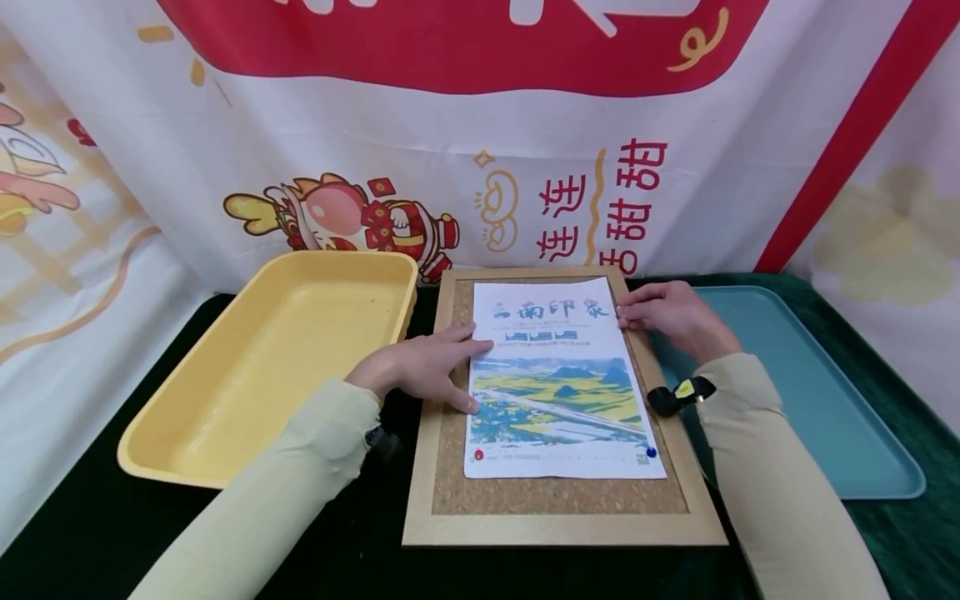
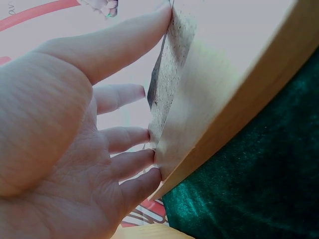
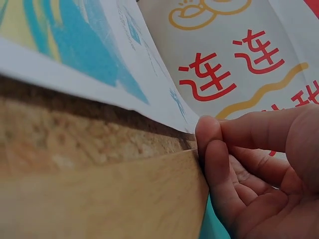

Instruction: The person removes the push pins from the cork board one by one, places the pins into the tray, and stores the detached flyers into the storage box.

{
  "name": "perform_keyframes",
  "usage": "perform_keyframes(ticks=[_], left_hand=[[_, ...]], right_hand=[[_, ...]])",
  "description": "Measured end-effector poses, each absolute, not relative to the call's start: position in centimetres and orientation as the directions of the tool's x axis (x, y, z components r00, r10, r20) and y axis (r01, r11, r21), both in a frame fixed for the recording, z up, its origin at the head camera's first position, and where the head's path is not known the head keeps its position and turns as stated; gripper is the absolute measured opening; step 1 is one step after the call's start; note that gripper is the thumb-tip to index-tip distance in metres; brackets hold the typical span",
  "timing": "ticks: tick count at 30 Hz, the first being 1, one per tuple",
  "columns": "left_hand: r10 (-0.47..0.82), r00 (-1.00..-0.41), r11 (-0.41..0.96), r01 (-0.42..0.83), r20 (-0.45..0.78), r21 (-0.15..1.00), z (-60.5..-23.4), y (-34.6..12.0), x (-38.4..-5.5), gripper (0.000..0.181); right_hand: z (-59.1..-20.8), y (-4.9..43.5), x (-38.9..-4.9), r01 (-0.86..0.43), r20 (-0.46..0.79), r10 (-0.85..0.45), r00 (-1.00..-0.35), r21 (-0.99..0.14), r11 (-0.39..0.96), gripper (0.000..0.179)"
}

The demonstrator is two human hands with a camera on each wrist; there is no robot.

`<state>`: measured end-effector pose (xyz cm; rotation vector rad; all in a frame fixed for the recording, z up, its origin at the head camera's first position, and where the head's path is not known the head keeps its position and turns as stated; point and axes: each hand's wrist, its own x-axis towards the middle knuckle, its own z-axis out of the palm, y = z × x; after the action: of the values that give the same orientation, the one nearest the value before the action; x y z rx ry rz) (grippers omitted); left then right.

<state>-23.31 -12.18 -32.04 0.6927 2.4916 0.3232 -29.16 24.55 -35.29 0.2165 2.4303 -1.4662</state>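
At the middle of a tabletop (image 1: 345, 550) draped in dark green velvety cloth, a grainy cork board (image 1: 555, 497) in a smooth, pale wooden frame carries a thin, rectangular printed sheet (image 1: 555, 396), with a round red pin (image 1: 478, 455) in its lower left corner and a blue pin (image 1: 651, 452) in its lower right. The left hand (image 1: 423, 367) has its grip apart, fingers spread at the sheet's left edge; the right hand (image 1: 671, 315) pinches the right edge near the upper corner. Round-cornered trays flank the board: deep yellow tray (image 1: 292, 350) left, shallow blue tray (image 1: 795, 392) right.
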Motion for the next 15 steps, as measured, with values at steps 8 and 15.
perform_keyframes(ticks=[8,15], left_hand=[[0.532,-0.726,0.843,0.404,-0.435,0.356,-32.12,-12.1,-23.4,0.094],[0.535,-0.729,0.841,0.409,-0.427,0.354,-32.17,-12.16,-23.46,0.094]], right_hand=[[-35.34,24.57,-28.95,0.287,-0.335,-0.036,-0.942,-0.853,0.437,0.045],[-35.2,24.44,-28.78,0.285,-0.331,-0.027,-0.943,-0.849,0.444,0.044]])
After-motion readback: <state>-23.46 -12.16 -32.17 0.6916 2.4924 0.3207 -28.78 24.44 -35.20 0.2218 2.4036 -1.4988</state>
